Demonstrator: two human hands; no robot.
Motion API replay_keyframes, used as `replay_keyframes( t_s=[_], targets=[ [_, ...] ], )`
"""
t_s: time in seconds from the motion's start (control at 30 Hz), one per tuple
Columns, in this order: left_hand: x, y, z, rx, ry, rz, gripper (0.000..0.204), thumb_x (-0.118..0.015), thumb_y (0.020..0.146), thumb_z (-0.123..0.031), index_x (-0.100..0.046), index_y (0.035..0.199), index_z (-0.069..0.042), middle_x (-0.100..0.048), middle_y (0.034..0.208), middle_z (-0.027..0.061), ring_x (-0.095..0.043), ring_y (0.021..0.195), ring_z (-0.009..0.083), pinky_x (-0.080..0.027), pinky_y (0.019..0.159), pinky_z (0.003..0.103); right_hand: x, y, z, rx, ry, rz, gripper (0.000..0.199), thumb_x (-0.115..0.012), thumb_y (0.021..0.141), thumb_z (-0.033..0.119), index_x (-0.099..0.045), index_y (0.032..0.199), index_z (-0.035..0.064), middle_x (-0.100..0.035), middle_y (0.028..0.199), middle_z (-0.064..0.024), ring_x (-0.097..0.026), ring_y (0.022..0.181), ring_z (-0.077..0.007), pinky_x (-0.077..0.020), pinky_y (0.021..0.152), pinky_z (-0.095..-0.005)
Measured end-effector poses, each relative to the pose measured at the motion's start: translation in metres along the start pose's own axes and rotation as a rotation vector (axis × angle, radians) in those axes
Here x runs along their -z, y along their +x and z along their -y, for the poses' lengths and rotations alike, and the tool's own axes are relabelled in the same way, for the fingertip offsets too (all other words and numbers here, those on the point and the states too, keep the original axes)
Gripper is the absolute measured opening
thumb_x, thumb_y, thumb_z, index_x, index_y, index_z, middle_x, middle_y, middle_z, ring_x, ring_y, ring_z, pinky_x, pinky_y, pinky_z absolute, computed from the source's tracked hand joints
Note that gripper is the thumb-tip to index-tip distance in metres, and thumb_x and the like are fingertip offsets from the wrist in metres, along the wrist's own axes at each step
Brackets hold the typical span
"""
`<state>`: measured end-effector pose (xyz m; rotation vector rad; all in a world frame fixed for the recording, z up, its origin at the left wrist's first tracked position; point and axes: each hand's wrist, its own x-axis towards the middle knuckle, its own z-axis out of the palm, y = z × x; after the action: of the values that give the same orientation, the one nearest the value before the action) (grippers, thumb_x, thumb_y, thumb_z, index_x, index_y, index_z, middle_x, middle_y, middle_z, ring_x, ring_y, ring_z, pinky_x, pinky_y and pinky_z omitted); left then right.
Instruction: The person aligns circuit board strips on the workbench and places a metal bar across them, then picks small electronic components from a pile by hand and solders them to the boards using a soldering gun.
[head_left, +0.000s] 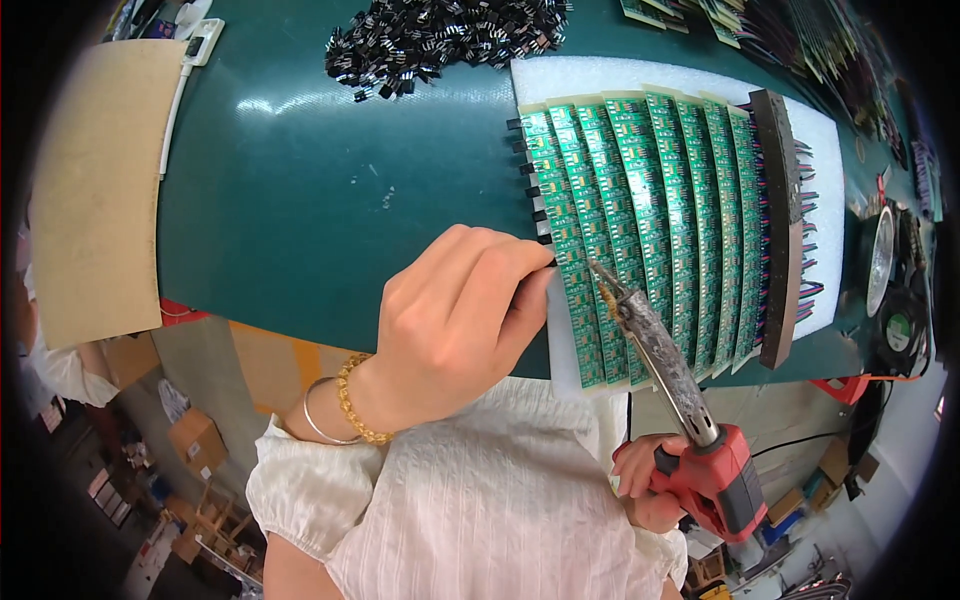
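My left hand (455, 310) is closed in a pinch at the left edge of several overlapping strips of green circuit boards (640, 180). A small black component shows at its fingertips, mostly hidden by them. Above it, similar black components (533, 191) stick out in a row from the leftmost strip. My right hand (645, 480) is wrapped round the red and black handle of a soldering gun (715, 475). The gun's tip points up and left, close over the leftmost strips near my left fingertips; whether it touches, I cannot tell.
The boards lie on a white foam sheet (820, 230), with a dark bar (780, 230) across their wired right ends. Loose black components (440, 45) are heaped at the back of the green table. A cardboard sheet (100, 190) lies left; a small fan (900, 335) stands right.
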<state>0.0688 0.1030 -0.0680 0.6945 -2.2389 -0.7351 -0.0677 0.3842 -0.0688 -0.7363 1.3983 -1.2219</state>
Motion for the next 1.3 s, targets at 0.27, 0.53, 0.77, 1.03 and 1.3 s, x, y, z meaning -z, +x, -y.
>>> replay_keyframes(
  t_s=[0.27, 0.53, 0.77, 1.03, 1.3],
  targets=[
    [0.003, 0.005, 0.007, -0.113, 0.027, 0.05, 0.024, -0.07, 0.067, 0.007, -0.058, 0.086, 0.002, -0.057, 0.075, 0.0087, -0.056, 0.061, 0.0212, -0.046, 0.049, 0.029, 0.009, 0.012, 0.005, -0.067, 0.054, 0.035, 0.057, -0.062, 0.079, 0.046, -0.045, 0.112, 0.0039, -0.049, 0.055, 0.0006, -0.051, 0.047, -0.0148, -0.0441, 0.049, -0.0302],
    [0.004, 0.007, 0.009, -0.154, 0.048, 0.068, 0.023, -0.07, 0.066, 0.008, -0.058, 0.085, 0.003, -0.057, 0.076, 0.009, -0.056, 0.061, 0.0211, -0.046, 0.048, 0.029, 0.004, 0.013, 0.002, 0.051, 0.081, -0.031, 0.043, -0.061, 0.072, 0.036, -0.049, 0.099, 0.0048, -0.052, 0.058, -0.0013, -0.054, 0.051, -0.0158, -0.0455, 0.052, -0.0298],
    [0.005, 0.008, 0.01, -0.15, 0.034, 0.079, 0.024, -0.07, 0.065, 0.009, -0.059, 0.086, 0.003, -0.057, 0.076, 0.0092, -0.056, 0.061, 0.0214, -0.047, 0.049, 0.029, 0.009, 0.023, 0.013, -0.14, 0.053, 0.069, 0.008, -0.058, 0.056, 0.005, -0.055, 0.063, 0.0061, -0.061, 0.065, -0.0071, -0.063, 0.063, -0.0192, -0.0498, 0.057, -0.0296],
    [0.007, 0.007, 0.01, -0.139, 0.02, 0.085, 0.025, -0.069, 0.064, 0.009, -0.059, 0.086, 0.003, -0.056, 0.076, 0.0097, -0.057, 0.062, 0.0222, -0.047, 0.049, 0.029, -0.004, 0.017, 0.035, -0.673, -0.032, -0.145, 0.009, -0.066, 0.062, 0.01, -0.061, 0.068, 0.0058, -0.062, 0.067, -0.0039, -0.062, 0.059, -0.0142, -0.0473, 0.051, -0.0256],
    [0.006, 0.007, 0.012, -0.149, 0.015, 0.079, 0.024, -0.069, 0.065, 0.009, -0.058, 0.086, 0.003, -0.055, 0.075, 0.0091, -0.055, 0.061, 0.0217, -0.046, 0.048, 0.029, 0.003, 0.009, 0.026, -0.343, 0.066, -0.105, 0.011, -0.066, 0.069, 0.015, -0.064, 0.074, 0.0049, -0.063, 0.067, -0.0025, -0.06, 0.056, -0.0119, -0.0471, 0.054, -0.0273]
  ],
)
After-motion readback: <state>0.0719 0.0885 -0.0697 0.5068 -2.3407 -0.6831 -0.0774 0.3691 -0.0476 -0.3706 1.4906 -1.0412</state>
